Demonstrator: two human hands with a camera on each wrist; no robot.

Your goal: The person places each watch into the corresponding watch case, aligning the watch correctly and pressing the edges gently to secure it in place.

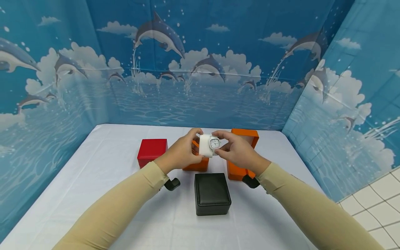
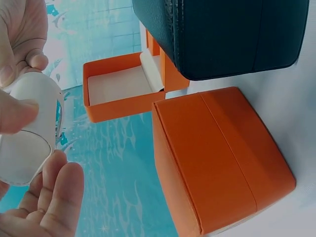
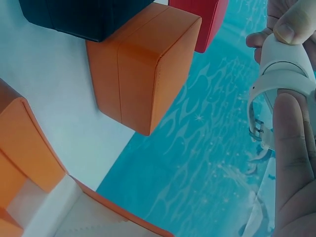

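A white wristwatch (image 1: 215, 143) with a rounded square face sits around one end of a white watch cushion (image 1: 204, 146), held up above the table. My left hand (image 1: 182, 150) grips the cushion by its left end, fingers above and thumb below. On the other side, my right hand (image 1: 239, 149) pinches the watch between thumb and fingers. The right wrist view shows the loose white strap (image 3: 269, 81) with its buckle, standing off the cushion. Behind the hands are a closed orange box (image 1: 197, 166) and an open orange box (image 1: 239, 172) with its lid raised.
A red box (image 1: 152, 150) lies to the left on the white tablecloth (image 1: 125, 146). Nearest the person stands a closed black box (image 1: 213, 191). Dolphin-print curtains (image 1: 200, 100) enclose the table at the back and sides. White tiles (image 1: 375, 198) show at the lower right.
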